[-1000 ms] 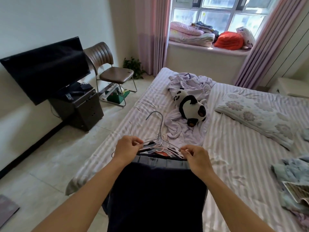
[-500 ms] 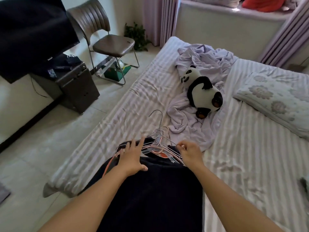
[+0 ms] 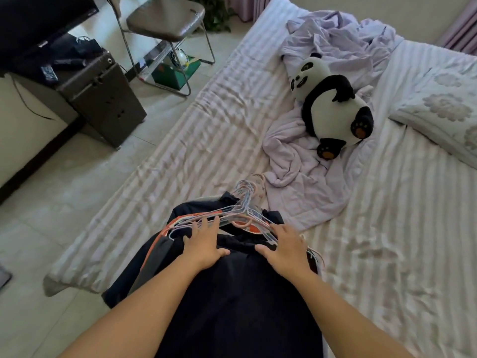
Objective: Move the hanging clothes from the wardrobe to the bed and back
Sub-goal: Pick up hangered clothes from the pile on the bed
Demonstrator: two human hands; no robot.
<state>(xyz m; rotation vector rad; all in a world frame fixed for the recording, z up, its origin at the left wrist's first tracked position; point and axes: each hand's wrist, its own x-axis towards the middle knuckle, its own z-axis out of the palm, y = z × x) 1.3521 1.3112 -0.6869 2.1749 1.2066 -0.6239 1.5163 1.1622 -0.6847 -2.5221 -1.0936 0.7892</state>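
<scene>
Head view, panda toy point(image 3: 333, 109), lilac sheet point(image 3: 304, 161) beyond clothes point(image 3: 232, 293)

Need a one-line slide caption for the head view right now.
Both open hands, left hand and right hand, press dark hanging clothes on wire hangers onto striped bed.

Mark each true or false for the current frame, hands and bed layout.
1. Both hands lie flat on the dark clothes. True: left hand and right hand have straight fingers.
2. The hangers are held in the air. False: they lie on the bed with the clothes.
3. The panda lies on a crumpled lilac sheet. True.
4. The chair stands on the bed. False: it stands on the floor beside it.
</scene>
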